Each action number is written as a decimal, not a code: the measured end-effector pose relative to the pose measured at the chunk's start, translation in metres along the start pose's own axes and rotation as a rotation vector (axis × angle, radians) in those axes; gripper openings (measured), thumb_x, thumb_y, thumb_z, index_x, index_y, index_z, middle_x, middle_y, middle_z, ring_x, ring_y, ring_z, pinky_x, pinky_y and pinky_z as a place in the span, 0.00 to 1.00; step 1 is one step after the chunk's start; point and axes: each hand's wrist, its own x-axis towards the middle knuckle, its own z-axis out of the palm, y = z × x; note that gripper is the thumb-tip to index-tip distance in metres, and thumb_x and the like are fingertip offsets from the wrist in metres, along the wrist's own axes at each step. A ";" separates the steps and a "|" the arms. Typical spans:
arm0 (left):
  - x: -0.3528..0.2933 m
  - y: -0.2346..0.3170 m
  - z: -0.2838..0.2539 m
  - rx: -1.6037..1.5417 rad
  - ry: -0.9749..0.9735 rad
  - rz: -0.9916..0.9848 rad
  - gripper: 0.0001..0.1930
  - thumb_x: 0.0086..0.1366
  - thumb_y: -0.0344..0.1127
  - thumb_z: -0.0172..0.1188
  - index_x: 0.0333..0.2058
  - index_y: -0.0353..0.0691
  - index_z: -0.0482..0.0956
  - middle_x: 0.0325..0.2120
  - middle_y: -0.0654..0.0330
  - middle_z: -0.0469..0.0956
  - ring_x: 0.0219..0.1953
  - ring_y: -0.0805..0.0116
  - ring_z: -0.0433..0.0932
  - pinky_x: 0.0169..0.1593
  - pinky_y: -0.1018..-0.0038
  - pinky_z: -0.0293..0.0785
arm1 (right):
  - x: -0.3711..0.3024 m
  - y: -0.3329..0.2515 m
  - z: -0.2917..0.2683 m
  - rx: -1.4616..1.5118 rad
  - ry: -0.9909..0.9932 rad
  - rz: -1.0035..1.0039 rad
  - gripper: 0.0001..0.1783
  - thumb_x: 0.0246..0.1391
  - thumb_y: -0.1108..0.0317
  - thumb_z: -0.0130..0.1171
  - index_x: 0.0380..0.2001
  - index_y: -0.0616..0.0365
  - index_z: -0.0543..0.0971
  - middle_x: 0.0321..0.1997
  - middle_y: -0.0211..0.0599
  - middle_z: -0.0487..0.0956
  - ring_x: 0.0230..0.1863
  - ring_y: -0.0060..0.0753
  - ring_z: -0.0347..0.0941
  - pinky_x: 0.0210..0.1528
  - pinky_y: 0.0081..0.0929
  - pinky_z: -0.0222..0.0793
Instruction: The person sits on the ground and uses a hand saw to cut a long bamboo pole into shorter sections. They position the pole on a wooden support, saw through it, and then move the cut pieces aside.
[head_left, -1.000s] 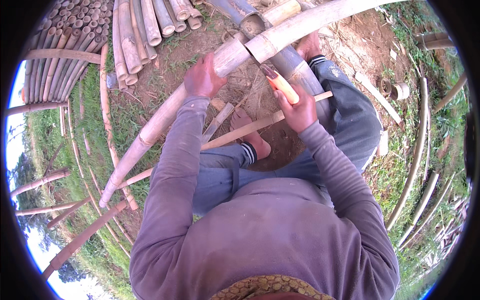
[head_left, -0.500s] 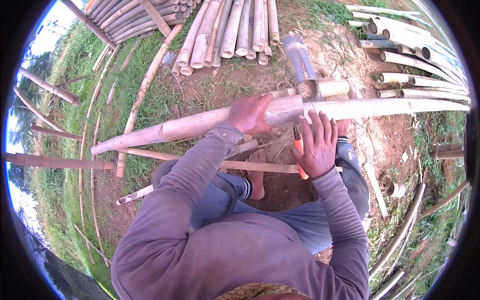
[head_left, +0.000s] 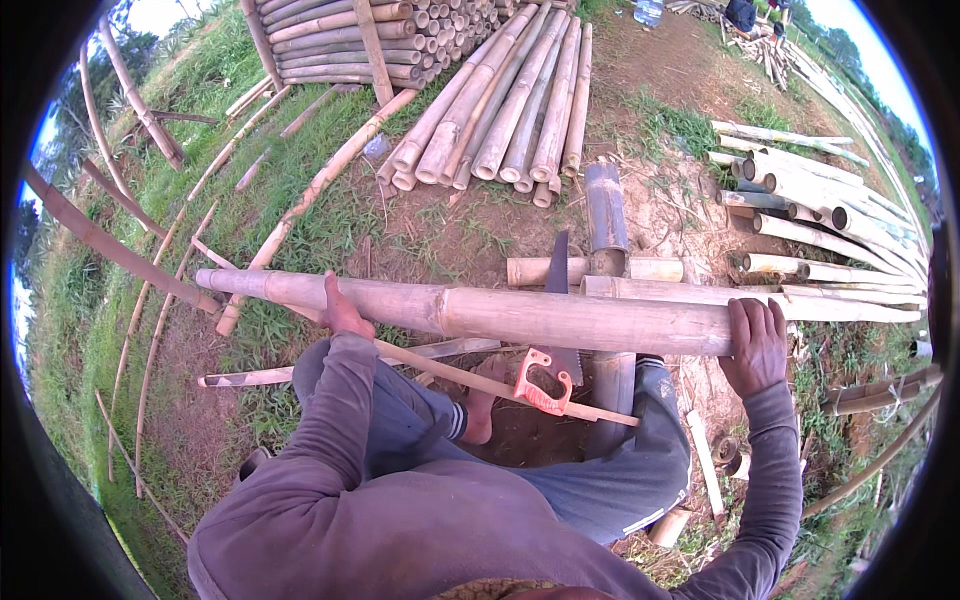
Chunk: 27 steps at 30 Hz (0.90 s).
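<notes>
A thick pale bamboo pole [head_left: 590, 320] lies crosswise in front of me, held in both hands. My left hand [head_left: 347, 310] is wrapped round its left part from below, thumb up on the near side. At the pole's right end, my right hand [head_left: 757, 345] grips the cut edge, fingers over the top. A handsaw with an orange handle [head_left: 545, 382] is behind the pole; its dark blade [head_left: 557, 262] shows above and below it. Just beyond, a second bamboo length [head_left: 700, 293] runs off to the right.
A short bamboo crosspiece [head_left: 535, 270] and a dark bamboo piece [head_left: 606, 215] stand beyond the pole. Bundled bamboo poles [head_left: 500, 110] lie ahead, with a large stack [head_left: 340, 45] behind. More cut lengths [head_left: 830, 210] lie at right. A thin bamboo strip [head_left: 460, 372] crosses my legs.
The pole has moved right and nearer, apart from the second length. My left hand slid towards its left part; my right hand left the saw handle and took the right end. The view tipped up.
</notes>
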 end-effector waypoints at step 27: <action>-0.215 -0.172 0.245 0.258 -1.081 -0.531 0.31 0.62 0.44 0.78 0.59 0.37 0.76 0.48 0.54 0.85 0.51 0.53 0.85 0.55 0.48 0.82 | -0.299 -0.150 -0.170 0.300 -0.826 1.172 0.55 0.38 0.49 0.83 0.68 0.54 0.69 0.52 0.63 0.82 0.51 0.71 0.80 0.52 0.62 0.78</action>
